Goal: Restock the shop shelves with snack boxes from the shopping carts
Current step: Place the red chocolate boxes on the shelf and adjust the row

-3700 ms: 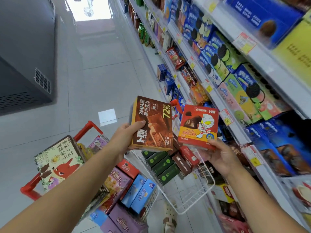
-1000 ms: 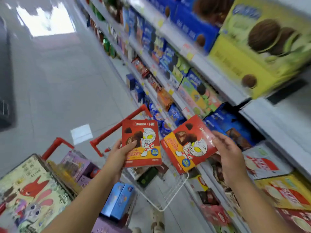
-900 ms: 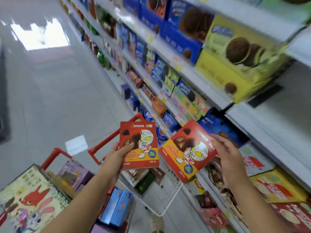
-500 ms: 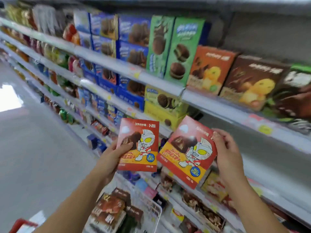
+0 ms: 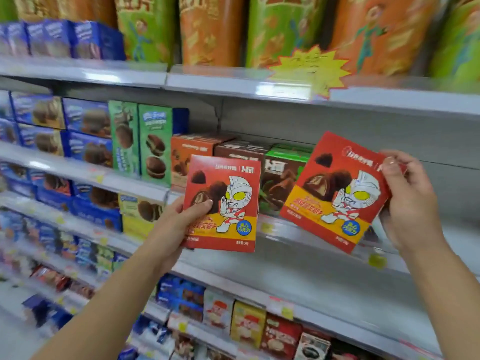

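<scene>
My left hand [image 5: 173, 224] grips a red and yellow snack box [image 5: 228, 193] with a cartoon hero, held upright in front of the middle shelf [image 5: 298, 229]. My right hand [image 5: 407, 203] holds a second, identical red box [image 5: 335, 188] by its right edge, tilted, its lower edge close to that shelf's front. Behind the two boxes stand an orange box [image 5: 194, 149], a brown box [image 5: 239, 152] and a green box [image 5: 283, 172] on the same shelf. No shopping cart is in view.
Bare grey shelf space [image 5: 441, 193] lies to the right of the green box. Blue and green biscuit boxes [image 5: 88, 136] fill the shelves at left. Tall orange and green packs [image 5: 285, 27] line the top shelf. More boxes [image 5: 246, 323] sit below.
The view has swung from the carts and aisle up to the shelf face. Both hands have carried the red boxes up and closer to the middle shelf; the right box has moved rightward.
</scene>
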A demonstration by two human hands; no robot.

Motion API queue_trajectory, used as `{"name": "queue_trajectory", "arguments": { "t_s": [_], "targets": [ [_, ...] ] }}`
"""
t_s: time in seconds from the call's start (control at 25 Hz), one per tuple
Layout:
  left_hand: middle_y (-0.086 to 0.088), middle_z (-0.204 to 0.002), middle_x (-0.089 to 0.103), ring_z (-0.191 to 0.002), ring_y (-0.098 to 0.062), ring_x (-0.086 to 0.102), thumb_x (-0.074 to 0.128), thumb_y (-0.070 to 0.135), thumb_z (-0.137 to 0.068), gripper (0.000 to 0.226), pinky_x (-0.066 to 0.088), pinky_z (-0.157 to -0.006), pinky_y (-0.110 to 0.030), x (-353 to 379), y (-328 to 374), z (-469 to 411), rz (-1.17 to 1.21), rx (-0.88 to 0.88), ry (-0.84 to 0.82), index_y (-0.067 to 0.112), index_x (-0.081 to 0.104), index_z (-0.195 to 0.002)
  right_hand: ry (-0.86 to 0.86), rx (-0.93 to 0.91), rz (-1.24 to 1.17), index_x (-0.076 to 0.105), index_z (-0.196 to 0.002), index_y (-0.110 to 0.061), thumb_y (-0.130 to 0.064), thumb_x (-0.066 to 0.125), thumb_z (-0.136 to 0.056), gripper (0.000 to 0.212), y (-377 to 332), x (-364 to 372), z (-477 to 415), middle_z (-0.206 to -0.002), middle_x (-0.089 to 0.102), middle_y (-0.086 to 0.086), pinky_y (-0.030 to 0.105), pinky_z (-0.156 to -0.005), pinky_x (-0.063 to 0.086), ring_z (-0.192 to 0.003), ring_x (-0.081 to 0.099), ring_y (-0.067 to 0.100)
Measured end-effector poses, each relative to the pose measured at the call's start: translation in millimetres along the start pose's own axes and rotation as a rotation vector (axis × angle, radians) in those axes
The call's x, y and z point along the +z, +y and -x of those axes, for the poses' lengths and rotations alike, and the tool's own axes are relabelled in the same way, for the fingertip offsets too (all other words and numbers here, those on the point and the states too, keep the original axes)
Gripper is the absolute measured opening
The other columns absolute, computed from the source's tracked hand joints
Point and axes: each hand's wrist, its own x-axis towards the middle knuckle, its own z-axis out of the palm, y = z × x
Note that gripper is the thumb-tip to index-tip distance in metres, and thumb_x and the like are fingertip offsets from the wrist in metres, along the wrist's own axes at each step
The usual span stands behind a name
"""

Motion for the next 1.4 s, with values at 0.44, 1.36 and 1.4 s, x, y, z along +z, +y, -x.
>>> {"name": "queue_trajectory", "arguments": {
  "t_s": [0.44,1.36,1.4],
  "targets": [
    [-0.008,-0.102,0.076,-0.086,-0.026,0.075,0.076,0.032,-0.071,0.049,0.06,-0.071,-0.036,120.0,3.1,-52.6,-0.028,0.055,-0.044,0.02,0.063,-0.116,-0.075,0.095,0.105,0.059,-0.091,-0.028,-0.021,0.05,-0.1,0.014,34.4,-82.4,-83.4,-0.078,0.07,-0.012,0.027,-0.056,0.057,-0.072,0.07,0.01],
    [-0.007,-0.103,0.075,-0.087,-0.026,0.074,0.073,0.035,-0.068,0.055,0.059,-0.074,-0.038,114.3,-3.4,-79.0,-0.054,0.059,0.012,0.021,0.061,-0.12,-0.234,0.114,0.247,0.051,-0.102,-0.037,-0.029,0.056,-0.094,0.012,73.2,-67.7,-85.8,-0.101,0.067,-0.007,0.029,-0.06,0.059,-0.085,0.073,0.015],
    [-0.007,-0.102,0.075,-0.086,-0.025,0.074,0.073,0.035,-0.069,0.054,0.059,-0.073,-0.037,114.9,-2.9,-79.2,-0.054,0.059,0.012,0.021,0.062,-0.12,-0.263,0.13,0.279,0.049,-0.104,-0.04,-0.028,0.061,-0.091,0.021,74.9,-69.6,-85.1,-0.105,0.065,-0.005,0.032,-0.063,0.06,-0.087,0.072,0.018]
  ]
}}
